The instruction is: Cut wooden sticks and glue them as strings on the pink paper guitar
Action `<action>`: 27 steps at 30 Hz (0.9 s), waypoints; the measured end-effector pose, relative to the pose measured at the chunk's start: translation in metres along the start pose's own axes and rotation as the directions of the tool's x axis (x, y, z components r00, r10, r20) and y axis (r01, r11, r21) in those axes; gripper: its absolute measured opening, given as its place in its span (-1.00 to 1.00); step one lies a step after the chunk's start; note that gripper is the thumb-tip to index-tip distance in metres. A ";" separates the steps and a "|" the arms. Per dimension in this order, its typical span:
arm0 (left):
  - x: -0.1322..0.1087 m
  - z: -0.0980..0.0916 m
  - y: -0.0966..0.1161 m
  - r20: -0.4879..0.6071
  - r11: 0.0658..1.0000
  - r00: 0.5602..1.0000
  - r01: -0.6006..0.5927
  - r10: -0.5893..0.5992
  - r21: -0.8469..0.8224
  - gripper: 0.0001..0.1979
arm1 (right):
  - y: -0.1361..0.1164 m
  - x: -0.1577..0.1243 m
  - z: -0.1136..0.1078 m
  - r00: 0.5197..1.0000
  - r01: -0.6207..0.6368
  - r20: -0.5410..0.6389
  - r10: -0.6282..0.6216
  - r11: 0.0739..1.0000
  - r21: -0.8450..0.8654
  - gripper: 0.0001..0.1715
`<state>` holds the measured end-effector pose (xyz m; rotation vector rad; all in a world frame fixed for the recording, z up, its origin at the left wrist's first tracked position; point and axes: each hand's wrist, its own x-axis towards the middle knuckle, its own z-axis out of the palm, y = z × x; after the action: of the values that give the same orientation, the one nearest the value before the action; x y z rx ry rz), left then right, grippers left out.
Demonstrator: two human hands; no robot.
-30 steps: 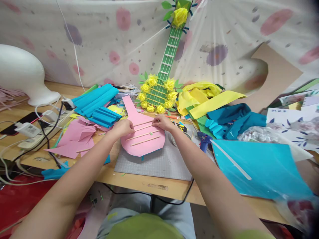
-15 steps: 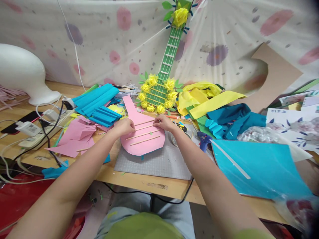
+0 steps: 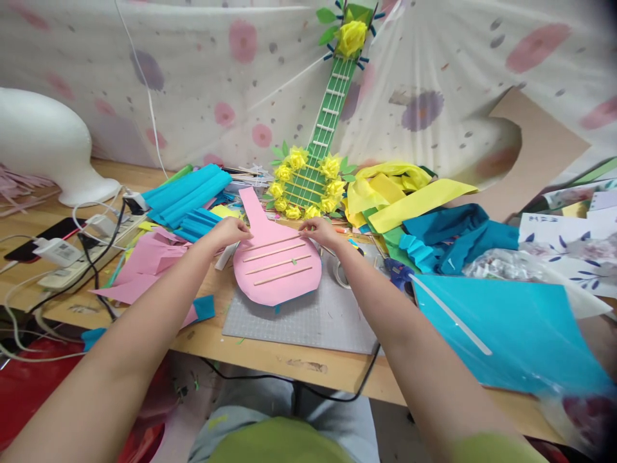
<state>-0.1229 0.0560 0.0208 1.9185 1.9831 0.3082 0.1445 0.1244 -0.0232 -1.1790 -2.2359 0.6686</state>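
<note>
A white foam form (image 3: 43, 148) stands at the far left of a cluttered wooden desk (image 3: 299, 370). Before it is a white power strip (image 3: 72, 267) with a plugged-in white charger (image 3: 58, 251); the charger's label is too small to read, and no other writing can be made out.

Past loose pink paper sheets (image 3: 144, 263), the person's left hand (image 3: 231, 230) has its bent fingers at the upper left edge of a pink guitar-shaped card cut-out (image 3: 284, 289). The cut-out lies flat on a grey cutting mat (image 3: 313, 321) at the desk's middle, with four thin wooden sticks (image 3: 274, 265) across it.

The right hand (image 3: 321, 233) meets the cut-out's upper right edge, fingertips by the end of the topmost stick. It cannot be told whether either hand pinches that stick or only presses it.

Within the last second both hands have slid from the second stick's ends to the topmost one, so the lower three now appear to lie untouched.

Behind leans a green paper guitar with yellow paper roses (image 3: 332, 103), and a large teal paper sheet (image 3: 506, 328) lies at right.
</note>
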 end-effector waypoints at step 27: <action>0.012 0.006 0.010 0.001 0.974 0.999 0.037 -0.038 -0.224 -0.81 | 0.001 0.015 -0.003 0.992 0.083 0.097 -0.077 0.995 -0.058 -0.93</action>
<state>-0.1115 0.0674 0.0178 1.7386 1.8948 0.5028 0.1399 0.1377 -0.0179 -1.1012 -2.3853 0.6392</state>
